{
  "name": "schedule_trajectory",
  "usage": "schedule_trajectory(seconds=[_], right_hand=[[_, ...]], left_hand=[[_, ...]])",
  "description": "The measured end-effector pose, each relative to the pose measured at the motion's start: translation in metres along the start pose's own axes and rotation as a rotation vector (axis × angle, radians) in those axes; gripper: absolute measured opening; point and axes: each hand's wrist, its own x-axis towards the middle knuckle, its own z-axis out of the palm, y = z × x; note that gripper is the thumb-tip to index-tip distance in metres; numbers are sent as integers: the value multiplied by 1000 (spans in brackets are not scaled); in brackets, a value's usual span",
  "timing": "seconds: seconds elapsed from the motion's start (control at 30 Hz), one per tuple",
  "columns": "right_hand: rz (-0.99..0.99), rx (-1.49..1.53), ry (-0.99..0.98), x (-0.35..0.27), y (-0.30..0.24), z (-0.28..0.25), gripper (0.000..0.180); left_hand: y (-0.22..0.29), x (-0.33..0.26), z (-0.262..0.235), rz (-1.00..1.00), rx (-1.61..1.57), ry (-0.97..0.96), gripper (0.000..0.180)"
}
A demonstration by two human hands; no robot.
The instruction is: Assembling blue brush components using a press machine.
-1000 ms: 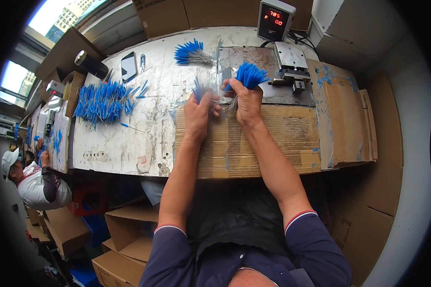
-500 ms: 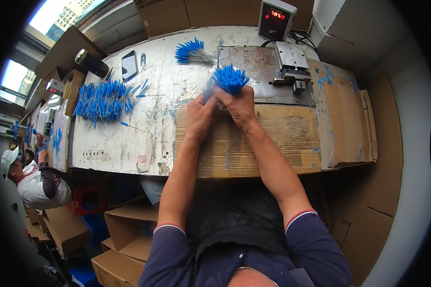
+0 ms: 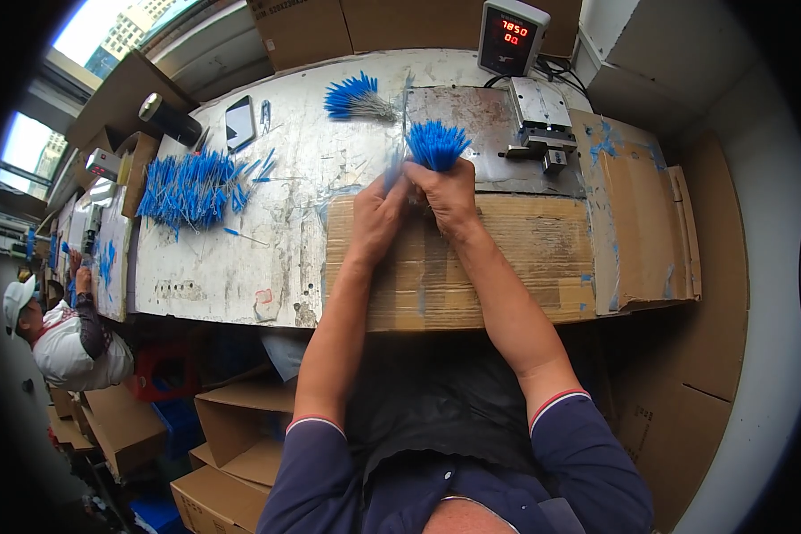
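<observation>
Up at twelve o'clock, the right hand [image 3: 449, 190] curls tight, the left hand [image 3: 378, 219] pinching close beside it; bare left forearm [image 3: 334, 329] slants toward one o'clock, right forearm [image 3: 505, 298] toward eleven!

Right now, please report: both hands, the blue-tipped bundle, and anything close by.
Right hand closed around blue-tipped bundle. Left hand close beside it, hold too blurred to tell. Metal fixture to the right, apart from both hands.

I see the loose pile [image 3: 191, 190] lying left of the held bundle [image 3: 439, 145], the metal fixture [image 3: 543, 109] right. The display [image 3: 510, 40] stands behind the fixture.
</observation>
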Motion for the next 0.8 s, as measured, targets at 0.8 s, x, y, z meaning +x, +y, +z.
schedule_trajectory(seconds=[0.8], right_hand=[[137, 292, 41, 15, 1, -15, 23]], left_hand=[[7, 3, -14, -176, -316, -96, 30]])
